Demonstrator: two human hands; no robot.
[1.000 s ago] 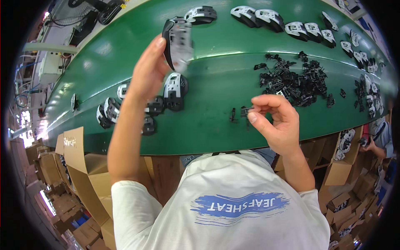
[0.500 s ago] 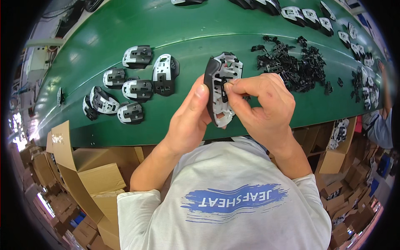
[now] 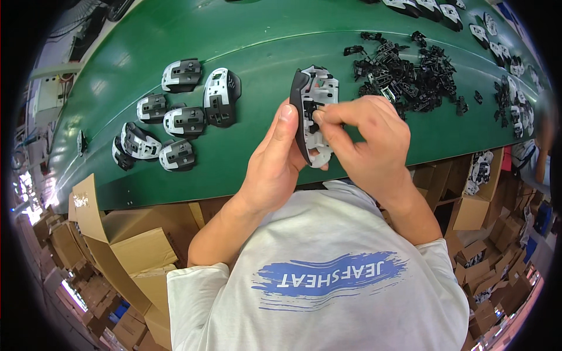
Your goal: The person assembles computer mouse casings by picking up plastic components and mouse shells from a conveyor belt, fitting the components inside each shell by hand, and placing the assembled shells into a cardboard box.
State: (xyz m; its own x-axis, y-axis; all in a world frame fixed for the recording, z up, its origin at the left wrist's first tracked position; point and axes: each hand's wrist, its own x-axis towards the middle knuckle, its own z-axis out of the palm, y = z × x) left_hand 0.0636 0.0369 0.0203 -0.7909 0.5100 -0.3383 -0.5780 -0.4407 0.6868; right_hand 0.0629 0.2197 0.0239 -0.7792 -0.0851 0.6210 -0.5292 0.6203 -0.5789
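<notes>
My left hand point(image 3: 275, 161) grips a black and white mouse shell point(image 3: 313, 96), held upright with its ribbed inside facing me, over the green table point(image 3: 257, 35). The thumb and fingertips of my right hand point(image 3: 366, 143) press a small black clip point(image 3: 312, 110) into the inside of the shell. A heap of small black clips point(image 3: 410, 76) lies on the table just beyond my right hand.
Several more mouse shells point(image 3: 175, 120) lie grouped at the left of the table, and others line its far right edge point(image 3: 515, 64). Open cardboard boxes point(image 3: 117, 234) stand below the table's front edge on the left and on the right point(image 3: 474, 205).
My left hand brought the mouse shell down from high over the table to in front of me. My right hand carried the small clip to it and now presses it inside.
</notes>
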